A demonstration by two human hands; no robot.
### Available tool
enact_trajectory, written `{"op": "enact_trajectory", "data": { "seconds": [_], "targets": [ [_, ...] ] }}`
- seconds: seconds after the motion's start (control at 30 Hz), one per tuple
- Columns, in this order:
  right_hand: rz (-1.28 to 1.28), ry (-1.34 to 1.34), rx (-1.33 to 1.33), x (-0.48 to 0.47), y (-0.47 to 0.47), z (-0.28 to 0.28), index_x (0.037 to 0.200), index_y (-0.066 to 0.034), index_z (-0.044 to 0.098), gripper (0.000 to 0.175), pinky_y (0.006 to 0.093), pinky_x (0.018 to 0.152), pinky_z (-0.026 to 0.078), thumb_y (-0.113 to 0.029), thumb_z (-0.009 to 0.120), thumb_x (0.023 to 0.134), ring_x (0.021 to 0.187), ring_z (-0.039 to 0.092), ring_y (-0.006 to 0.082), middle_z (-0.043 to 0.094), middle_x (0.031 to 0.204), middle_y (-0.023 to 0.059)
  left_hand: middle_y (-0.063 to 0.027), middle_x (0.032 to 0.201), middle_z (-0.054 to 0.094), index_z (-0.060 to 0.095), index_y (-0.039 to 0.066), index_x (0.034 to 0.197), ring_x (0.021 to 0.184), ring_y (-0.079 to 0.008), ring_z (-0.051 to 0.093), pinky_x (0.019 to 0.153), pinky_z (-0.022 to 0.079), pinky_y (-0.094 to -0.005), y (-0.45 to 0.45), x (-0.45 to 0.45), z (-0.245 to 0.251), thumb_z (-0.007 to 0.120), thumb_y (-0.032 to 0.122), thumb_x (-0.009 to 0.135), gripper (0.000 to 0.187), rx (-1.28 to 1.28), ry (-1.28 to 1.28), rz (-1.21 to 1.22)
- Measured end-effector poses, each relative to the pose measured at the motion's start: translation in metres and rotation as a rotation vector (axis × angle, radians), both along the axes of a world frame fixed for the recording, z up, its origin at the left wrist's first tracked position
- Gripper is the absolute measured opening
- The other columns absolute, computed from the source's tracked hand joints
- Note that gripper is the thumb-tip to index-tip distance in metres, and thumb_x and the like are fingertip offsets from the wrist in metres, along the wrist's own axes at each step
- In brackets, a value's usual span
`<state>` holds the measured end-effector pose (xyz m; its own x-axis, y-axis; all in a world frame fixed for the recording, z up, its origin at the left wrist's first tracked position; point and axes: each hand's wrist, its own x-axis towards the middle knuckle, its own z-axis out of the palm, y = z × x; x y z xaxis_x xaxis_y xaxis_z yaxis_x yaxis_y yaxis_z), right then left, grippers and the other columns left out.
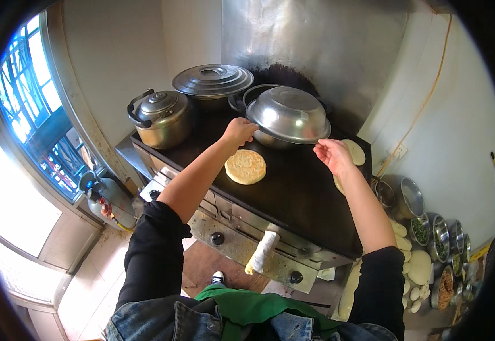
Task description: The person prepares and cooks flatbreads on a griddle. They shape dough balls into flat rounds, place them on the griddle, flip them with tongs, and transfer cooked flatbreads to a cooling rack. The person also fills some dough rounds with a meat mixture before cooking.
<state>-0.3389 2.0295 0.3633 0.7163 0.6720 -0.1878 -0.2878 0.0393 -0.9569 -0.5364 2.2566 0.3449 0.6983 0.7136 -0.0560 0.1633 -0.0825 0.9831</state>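
An upturned metal basin (pixel 290 113) sits tilted over a pot (pixel 269 140) at the back of the black griddle (pixel 290 183). The fingers of my left hand (pixel 240 133) pinch its rim on the left. On the near right side, my right hand (pixel 333 155) has the rim at its fingertips. A browned round flatbread (pixel 246 167) lies on the griddle below my left hand. Beyond my right wrist is a paler dough round (pixel 355 152) at the griddle's right edge. Another pale piece is mostly hidden behind that wrist.
A kettle (pixel 162 125) and a lidded pot (pixel 212 81) occupy the griddle's back left. At right, dough pieces (pixel 420 266) lie beside several metal bowls, one with chopped greens (pixel 420 232). A gas cylinder (pixel 111 204) stands left; a white roll (pixel 263 252) juts from the stove front.
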Motion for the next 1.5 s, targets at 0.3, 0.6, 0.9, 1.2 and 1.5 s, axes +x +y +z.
{"op": "enact_trajectory", "data": {
  "seconds": [0.3,0.6,0.9,1.2,1.5],
  "targets": [
    [-0.137,-0.482,-0.064,0.008,0.044,-0.015,0.111,-0.0006,0.05,0.037,0.0241,0.058,0.05,-0.004,0.072,0.081,0.071,0.063,0.0123,0.064,0.087,0.0081,-0.0121,0.084,0.068,0.063,0.006,0.086,0.082,-0.0309,0.067,0.069,0.051,-0.0418,0.02,0.012,0.005,0.069,0.034,0.083,0.029,0.772,0.208,0.121],
    [-0.253,-1.138,-0.329,0.024,0.069,-0.021,0.106,-0.0008,0.064,0.043,0.036,0.076,0.051,-0.025,0.08,0.073,0.085,0.067,0.0243,0.069,0.092,0.0098,-0.0115,0.098,0.062,0.068,0.008,0.097,0.086,-0.0312,0.065,0.072,0.053,-0.0418,0.027,0.01,0.008,0.065,0.029,0.086,0.024,1.011,0.094,0.127],
    [-0.244,-1.168,-0.463,0.018,0.075,-0.009,0.104,-0.0057,0.065,0.043,0.0361,0.075,0.052,-0.031,0.08,0.073,0.087,0.067,0.0243,0.07,0.093,0.0099,-0.0122,0.1,0.062,0.07,0.009,0.1,0.087,-0.0317,0.065,0.074,0.053,-0.0414,0.031,0.012,0.006,0.063,0.032,0.088,0.027,1.03,0.151,0.135],
    [-0.13,-1.087,-0.126,0.005,0.056,0.0,0.102,-0.0029,0.067,0.028,0.0305,0.073,0.052,-0.021,0.074,0.081,0.081,0.067,0.0176,0.071,0.089,0.008,-0.0123,0.092,0.063,0.068,0.007,0.093,0.083,-0.0324,0.064,0.07,0.052,-0.0412,-0.005,-0.026,0.019,0.057,0.028,0.092,0.024,1.031,-0.064,0.171],
    [0.515,-1.458,0.133,-0.147,-0.094,0.005,0.07,-0.0081,0.065,0.026,0.0353,0.062,0.05,-0.03,0.072,0.083,0.072,0.06,0.0205,0.062,0.073,0.0039,-0.016,0.063,0.054,0.059,-0.003,0.07,0.057,-0.0296,0.056,0.053,0.043,-0.0379,-0.146,-0.186,-0.075,0.066,0.014,0.087,0.024,0.688,0.124,-0.328]
  ]
}}
